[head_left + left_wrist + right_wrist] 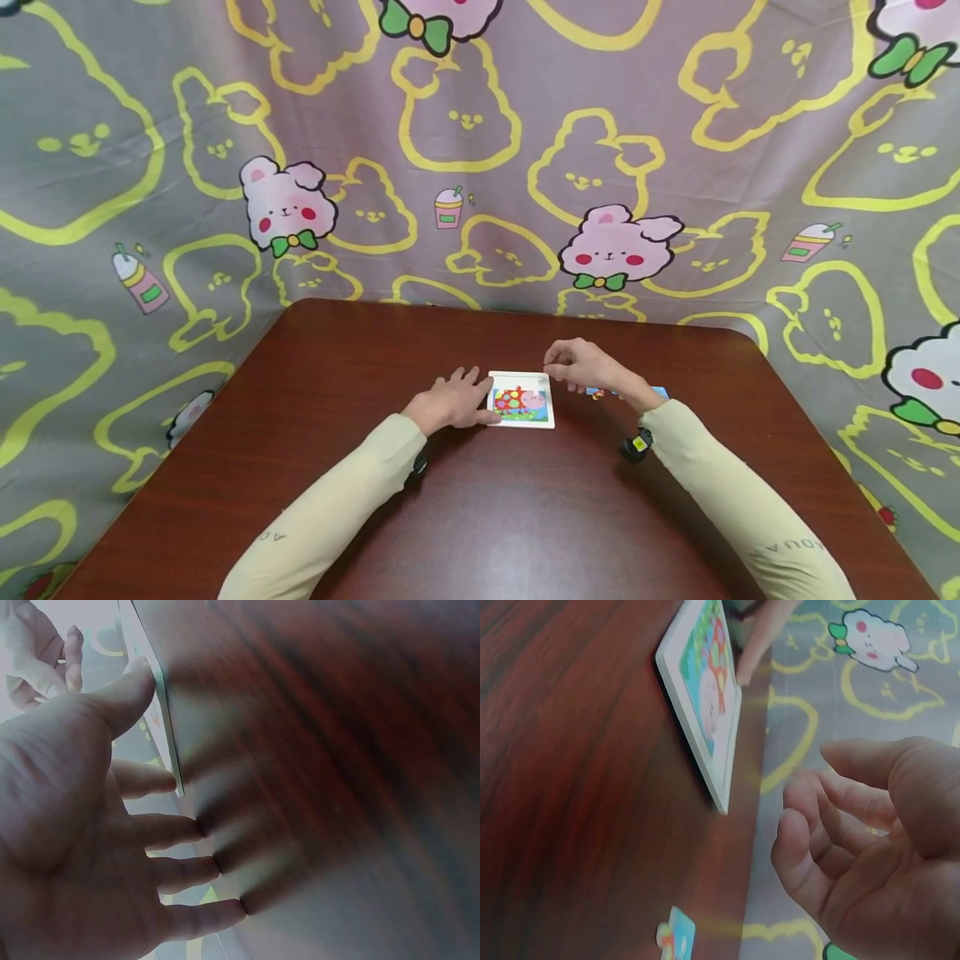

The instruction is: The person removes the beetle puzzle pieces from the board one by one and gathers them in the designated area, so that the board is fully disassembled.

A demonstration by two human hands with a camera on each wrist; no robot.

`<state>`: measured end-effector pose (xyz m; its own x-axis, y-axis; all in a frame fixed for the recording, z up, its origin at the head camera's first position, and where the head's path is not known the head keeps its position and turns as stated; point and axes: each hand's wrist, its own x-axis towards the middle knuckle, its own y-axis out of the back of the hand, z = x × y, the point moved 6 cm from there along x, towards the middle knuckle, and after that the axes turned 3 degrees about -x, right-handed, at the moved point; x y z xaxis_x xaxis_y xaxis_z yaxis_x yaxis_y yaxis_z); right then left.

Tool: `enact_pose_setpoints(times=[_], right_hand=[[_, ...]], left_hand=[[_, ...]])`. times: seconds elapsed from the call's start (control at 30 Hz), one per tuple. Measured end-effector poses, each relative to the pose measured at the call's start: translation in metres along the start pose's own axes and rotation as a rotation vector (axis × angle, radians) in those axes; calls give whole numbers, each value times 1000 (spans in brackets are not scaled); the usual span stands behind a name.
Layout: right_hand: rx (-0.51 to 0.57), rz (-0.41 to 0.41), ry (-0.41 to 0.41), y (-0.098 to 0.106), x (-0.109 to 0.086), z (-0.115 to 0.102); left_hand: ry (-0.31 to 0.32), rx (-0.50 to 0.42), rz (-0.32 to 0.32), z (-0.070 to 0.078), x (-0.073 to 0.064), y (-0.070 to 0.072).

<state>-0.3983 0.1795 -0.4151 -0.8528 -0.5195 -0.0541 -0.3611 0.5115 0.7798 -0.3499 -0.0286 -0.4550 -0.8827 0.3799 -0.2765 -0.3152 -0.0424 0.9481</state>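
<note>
A white-framed jigsaw puzzle (552, 408) lies on the table, showing a pink cartoon pig in red with colored spots; a strip along its far side is plain white. At its left edge is my left hand (450, 402), fingers spread, with the thumb (135, 694) over the frame's edge and the other fingertips down on the tabletop. My right hand (587, 365) hovers beyond the puzzle's right side. Its fingers (802, 799) hang loosely curled, with nothing between them and the thumb. Below it lies a loose puzzle piece (681, 934), blue with some orange.
More blue puzzle pieces (660, 392) lie right of the puzzle, partly hidden by the right wrist. The brown wooden table (495, 517) ends at a curtain (480, 233) printed with cartoon rabbits. Each wrist carries a small black device (636, 446).
</note>
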Motion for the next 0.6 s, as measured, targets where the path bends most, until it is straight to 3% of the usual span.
enact_pose_setpoints(times=[0.6], right_hand=[[-138,-63,63,-40,17,-26]], left_hand=[[16,17,2,0,3,-1]])
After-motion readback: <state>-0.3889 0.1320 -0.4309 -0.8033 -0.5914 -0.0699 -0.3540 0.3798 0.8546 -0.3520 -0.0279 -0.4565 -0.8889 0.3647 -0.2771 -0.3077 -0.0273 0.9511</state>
